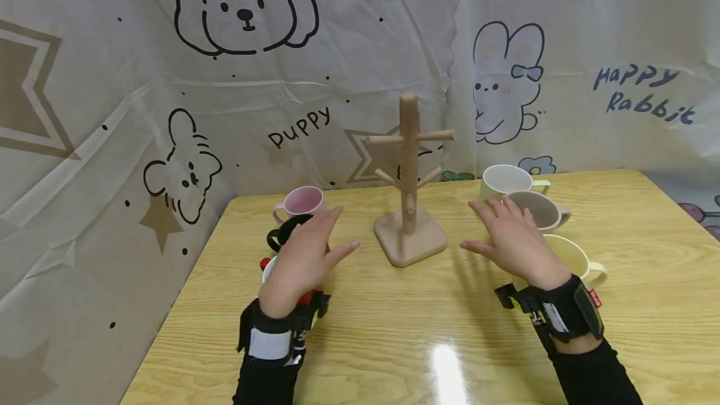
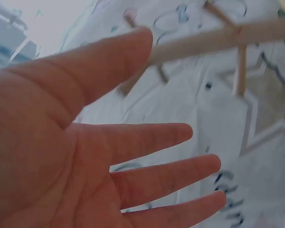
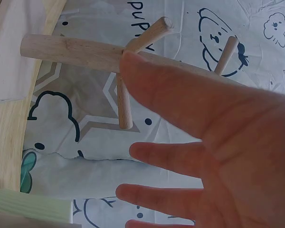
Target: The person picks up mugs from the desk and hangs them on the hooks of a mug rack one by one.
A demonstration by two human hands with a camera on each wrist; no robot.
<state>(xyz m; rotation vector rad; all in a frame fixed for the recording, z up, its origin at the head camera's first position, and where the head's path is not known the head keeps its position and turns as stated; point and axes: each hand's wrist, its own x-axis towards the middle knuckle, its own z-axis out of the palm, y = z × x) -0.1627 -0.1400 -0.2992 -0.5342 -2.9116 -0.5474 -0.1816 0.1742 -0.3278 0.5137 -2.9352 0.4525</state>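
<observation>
Between my hands a wooden mug tree (image 1: 409,174) stands upright on its square base, its pegs bare. My left hand (image 1: 304,261) hovers with fingers straight and spread above the mugs on the left: a pink mug (image 1: 304,200), a black mug (image 1: 288,230) and a white-and-red mug (image 1: 270,267), mostly hidden by the hand. Over the right-hand mugs is my right hand (image 1: 520,242), also spread: a pale green mug (image 1: 503,181), a grey-beige mug (image 1: 540,210) and a yellow mug (image 1: 568,255). Both wrist views show empty palms, with the mug tree beyond.
Everything stands on a light wooden table (image 1: 382,330). A white cloth (image 1: 360,49) printed with cartoon animals hangs behind and to the left of it. A small red tag (image 1: 595,297) shows beside the right wrist strap.
</observation>
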